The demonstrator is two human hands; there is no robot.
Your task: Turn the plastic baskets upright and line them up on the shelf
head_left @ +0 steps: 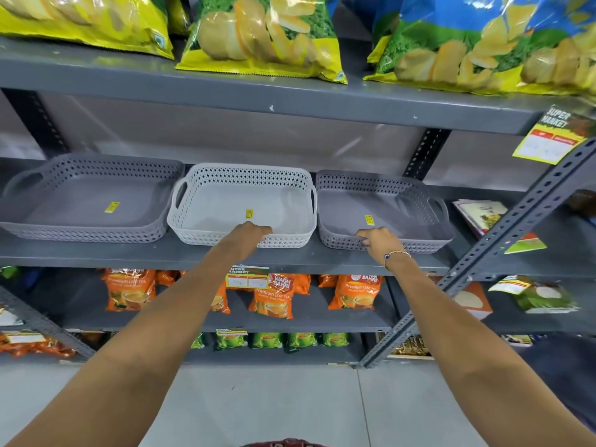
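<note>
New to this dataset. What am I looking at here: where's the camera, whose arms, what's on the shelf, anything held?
No robot: one wide-angle camera on a person's head, looking forward and down at their bare arms. On the grey shelf three plastic baskets stand upright in a row: dark left basket, pale middle basket, dark right basket. The left hand grips the middle basket's front rim; the right hand grips the right basket's front rim. Chip bags sit above, tea packs below.
</note>
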